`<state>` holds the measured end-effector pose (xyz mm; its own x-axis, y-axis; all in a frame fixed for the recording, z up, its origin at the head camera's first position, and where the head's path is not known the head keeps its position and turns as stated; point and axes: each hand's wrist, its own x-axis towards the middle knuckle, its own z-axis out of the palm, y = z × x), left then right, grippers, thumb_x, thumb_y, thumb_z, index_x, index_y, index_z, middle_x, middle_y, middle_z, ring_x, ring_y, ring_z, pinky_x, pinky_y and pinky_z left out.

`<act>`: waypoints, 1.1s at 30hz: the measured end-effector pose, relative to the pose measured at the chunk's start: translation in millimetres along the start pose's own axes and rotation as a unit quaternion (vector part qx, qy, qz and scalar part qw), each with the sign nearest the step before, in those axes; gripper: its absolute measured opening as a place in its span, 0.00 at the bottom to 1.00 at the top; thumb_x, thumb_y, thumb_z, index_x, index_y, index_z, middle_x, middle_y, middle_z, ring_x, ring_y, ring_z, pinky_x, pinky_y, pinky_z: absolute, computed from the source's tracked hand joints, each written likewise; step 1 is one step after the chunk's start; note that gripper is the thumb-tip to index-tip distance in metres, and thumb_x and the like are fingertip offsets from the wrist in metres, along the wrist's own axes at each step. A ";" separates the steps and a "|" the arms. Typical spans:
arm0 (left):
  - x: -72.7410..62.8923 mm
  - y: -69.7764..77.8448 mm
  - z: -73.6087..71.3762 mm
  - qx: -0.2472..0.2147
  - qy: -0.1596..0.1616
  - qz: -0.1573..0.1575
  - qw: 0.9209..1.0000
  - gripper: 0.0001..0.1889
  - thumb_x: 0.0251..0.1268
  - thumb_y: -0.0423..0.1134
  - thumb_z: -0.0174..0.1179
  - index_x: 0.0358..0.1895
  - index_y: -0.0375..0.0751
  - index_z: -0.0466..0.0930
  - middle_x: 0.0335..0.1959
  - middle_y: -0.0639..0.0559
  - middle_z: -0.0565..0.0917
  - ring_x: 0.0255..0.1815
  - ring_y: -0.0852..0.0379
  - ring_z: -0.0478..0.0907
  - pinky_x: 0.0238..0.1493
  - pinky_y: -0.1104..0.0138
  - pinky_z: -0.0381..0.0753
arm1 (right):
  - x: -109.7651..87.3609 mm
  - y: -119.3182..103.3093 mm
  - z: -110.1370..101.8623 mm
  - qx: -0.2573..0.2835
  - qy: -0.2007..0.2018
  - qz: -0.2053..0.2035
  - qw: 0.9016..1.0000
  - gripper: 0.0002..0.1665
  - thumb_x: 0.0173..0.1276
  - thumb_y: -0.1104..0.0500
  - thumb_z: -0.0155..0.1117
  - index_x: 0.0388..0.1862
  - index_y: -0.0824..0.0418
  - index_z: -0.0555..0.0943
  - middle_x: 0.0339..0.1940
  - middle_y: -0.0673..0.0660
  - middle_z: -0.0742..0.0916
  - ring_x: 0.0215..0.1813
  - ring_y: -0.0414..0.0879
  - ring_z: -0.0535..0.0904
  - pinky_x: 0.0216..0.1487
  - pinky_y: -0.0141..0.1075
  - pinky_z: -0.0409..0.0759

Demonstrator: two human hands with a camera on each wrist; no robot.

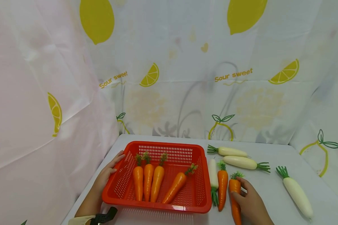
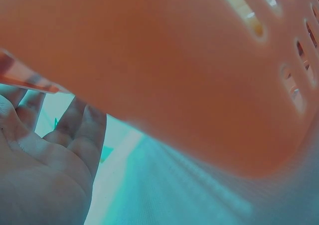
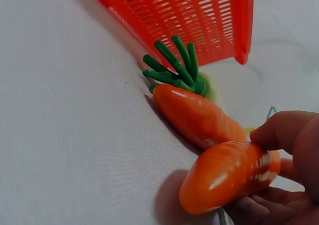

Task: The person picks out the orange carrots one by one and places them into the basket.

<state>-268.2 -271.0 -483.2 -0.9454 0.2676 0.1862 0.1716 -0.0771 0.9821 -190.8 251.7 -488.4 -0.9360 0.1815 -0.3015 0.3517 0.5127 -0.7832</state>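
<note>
My right hand pinches an orange carrot with a leafy green top, thumb on one side and fingers on the other. In the right wrist view, the held carrot's tip points away from the hand and casts a shadow on the tabletop. A second carrot lies just left of it, beside a white radish. On the left, my left hand touches the outer left side of a red plastic basket, fingers fairly straight under its rim. Inside the basket lie several carrots.
Two white radishes lie behind the right hand, near the back of the white table. Another radish lies at the far right. Lemon-printed cloth stands around the back and sides.
</note>
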 end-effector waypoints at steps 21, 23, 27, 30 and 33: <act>1.6 -0.4 -1.0 0.003 0.005 -0.013 1.000 0.35 0.71 0.25 0.34 0.83 0.35 0.54 0.88 0.55 0.48 0.80 0.68 0.54 0.65 0.69 0.79 | -7.0 -10.3 6.3 0.077 0.001 -0.006 0.997 0.46 0.78 0.46 0.62 0.84 0.62 0.55 0.82 0.75 0.59 0.78 0.77 0.62 0.66 0.60 0.79; 1.7 -0.3 -0.6 0.001 0.006 -0.015 1.000 0.35 0.71 0.26 0.34 0.83 0.36 0.54 0.88 0.57 0.49 0.82 0.63 0.52 0.65 0.69 0.79 | -8.0 -11.2 7.7 0.080 0.002 -0.003 0.997 0.45 0.78 0.47 0.61 0.84 0.62 0.55 0.82 0.75 0.60 0.77 0.77 0.62 0.64 0.59 0.81; 2.1 1.6 0.9 -0.001 0.009 -0.021 1.000 0.35 0.73 0.27 0.35 0.83 0.38 0.55 0.88 0.56 0.47 0.88 0.42 0.39 0.64 0.69 0.80 | -9.1 -13.4 10.2 0.082 0.007 0.002 0.997 0.44 0.78 0.49 0.61 0.84 0.61 0.55 0.81 0.75 0.60 0.76 0.78 0.64 0.60 0.57 0.84; 2.0 2.6 1.5 -0.002 0.010 -0.022 1.000 0.34 0.73 0.27 0.34 0.83 0.38 0.55 0.88 0.55 0.47 0.87 0.37 0.35 0.64 0.69 0.80 | -9.9 -15.2 11.5 0.090 0.005 -0.001 0.996 0.44 0.78 0.49 0.61 0.84 0.61 0.55 0.82 0.76 0.59 0.76 0.78 0.64 0.60 0.56 0.84; 1.3 0.4 -0.3 -0.007 0.004 -0.012 1.000 0.34 0.73 0.26 0.34 0.83 0.35 0.54 0.87 0.60 0.51 0.87 0.53 0.46 0.64 0.69 0.79 | -10.6 -16.9 12.5 0.099 0.001 -0.008 0.995 0.44 0.79 0.48 0.61 0.84 0.62 0.55 0.82 0.76 0.59 0.77 0.77 0.63 0.62 0.56 0.83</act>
<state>-269.4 -271.1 -482.6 -0.9515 0.2610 0.1628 0.1457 -0.0835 0.9858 -186.7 230.6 -478.8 -0.9412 0.1768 -0.2880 0.3330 0.3401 -0.8795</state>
